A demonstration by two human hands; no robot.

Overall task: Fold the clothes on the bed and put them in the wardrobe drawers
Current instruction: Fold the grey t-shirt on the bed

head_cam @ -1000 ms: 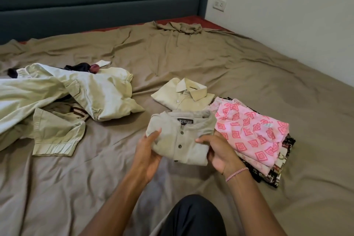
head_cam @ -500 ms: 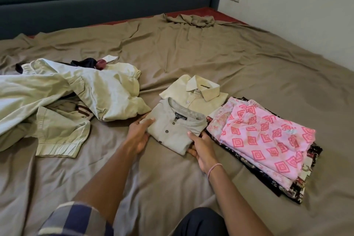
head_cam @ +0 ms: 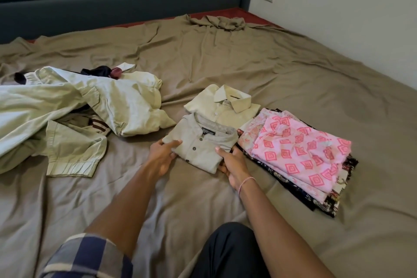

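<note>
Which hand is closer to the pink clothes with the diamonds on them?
The right hand. It holds one side of the grey shirt, right beside the pink clothes. The left hand holds the shirt's other side, farther away.

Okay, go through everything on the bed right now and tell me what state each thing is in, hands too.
grey shirt: folded, on the sheet, gripped at both sides.
cream shirt: folded, lying flat behind it.
pink patterned top: folded, atop the stack.
dark patterned garment: folded, bottom of the stack.
pale green clothes: unfolded, heaped.
left hand: holds grey shirt.
right hand: holds grey shirt.
bed sheet: wrinkled.
</note>
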